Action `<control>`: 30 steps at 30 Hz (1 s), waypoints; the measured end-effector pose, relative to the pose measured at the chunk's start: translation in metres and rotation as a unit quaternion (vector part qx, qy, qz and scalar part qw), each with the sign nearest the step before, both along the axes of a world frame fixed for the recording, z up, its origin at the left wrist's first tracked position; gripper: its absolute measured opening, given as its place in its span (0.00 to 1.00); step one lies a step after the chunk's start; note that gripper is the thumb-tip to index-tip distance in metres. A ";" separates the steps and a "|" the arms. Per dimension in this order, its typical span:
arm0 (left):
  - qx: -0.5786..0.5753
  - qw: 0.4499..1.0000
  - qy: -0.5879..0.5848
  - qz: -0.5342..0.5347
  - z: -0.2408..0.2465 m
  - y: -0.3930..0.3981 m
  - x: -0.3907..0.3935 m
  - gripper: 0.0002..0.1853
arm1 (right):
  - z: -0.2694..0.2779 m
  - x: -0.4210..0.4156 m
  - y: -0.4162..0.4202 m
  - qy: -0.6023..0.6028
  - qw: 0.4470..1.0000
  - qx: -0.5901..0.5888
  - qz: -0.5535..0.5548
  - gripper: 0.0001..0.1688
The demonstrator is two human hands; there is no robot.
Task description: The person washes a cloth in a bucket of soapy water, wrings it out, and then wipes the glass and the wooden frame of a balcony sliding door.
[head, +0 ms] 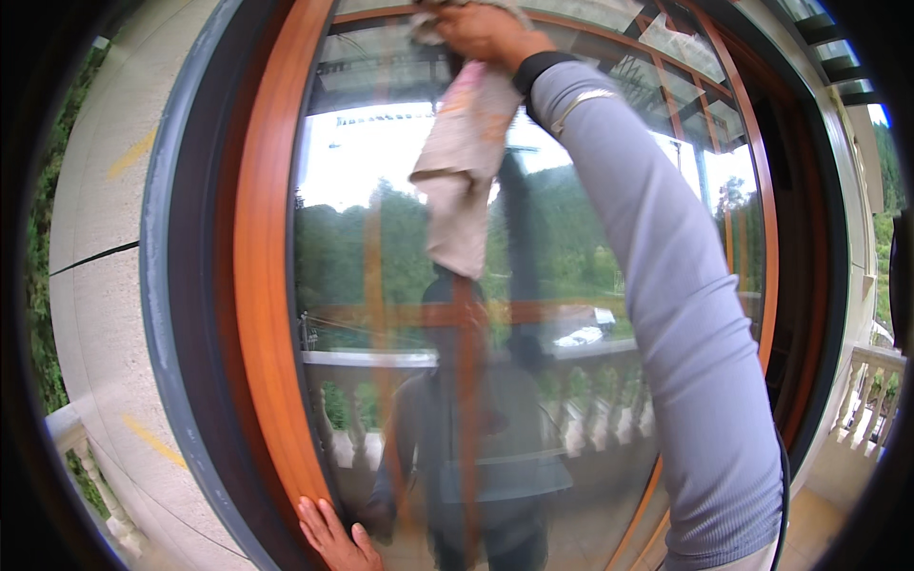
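Note:
A large glass pane (571,235) in an orange-brown frame (268,250) fills the middle of the view and reflects a person, a balustrade and trees. High up on the pane, my right hand (482,32) grips a beige cloth (464,164) that hangs down below it, with pink and orange marks near its top. A black band and a pale bracelet circle that wrist and grey sleeve. At the lower left, my left hand (335,535) rests with fingers apart on the lower part of the frame, beside the glass edge; it holds nothing.
Left of the frame are a dark outer frame (161,285) and a pale stone-like wall (100,314) with yellow marks. A dark opening (796,235) lies right of the pane. Balustrades stand at the far left (96,464) and far right (878,360).

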State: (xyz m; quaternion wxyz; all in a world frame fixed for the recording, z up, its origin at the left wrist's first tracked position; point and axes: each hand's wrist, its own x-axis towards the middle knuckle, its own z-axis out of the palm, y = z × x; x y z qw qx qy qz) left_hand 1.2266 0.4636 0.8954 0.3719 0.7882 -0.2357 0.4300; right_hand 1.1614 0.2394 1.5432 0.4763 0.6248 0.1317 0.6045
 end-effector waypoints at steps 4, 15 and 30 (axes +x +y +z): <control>-0.045 0.999 -0.005 0.017 0.001 -0.018 -0.001 0.30 | 0.049 -0.070 -0.090 -0.148 0.931 -0.245 -0.225 0.18; -0.115 0.990 -0.066 0.054 -0.016 -0.051 0.010 0.30 | 0.133 -0.278 -0.267 -0.197 0.918 -0.143 -0.313 0.16; -0.122 0.990 -0.067 0.008 -0.035 -0.036 0.027 0.28 | -0.140 -0.323 -0.349 -0.171 0.942 0.282 0.063 0.30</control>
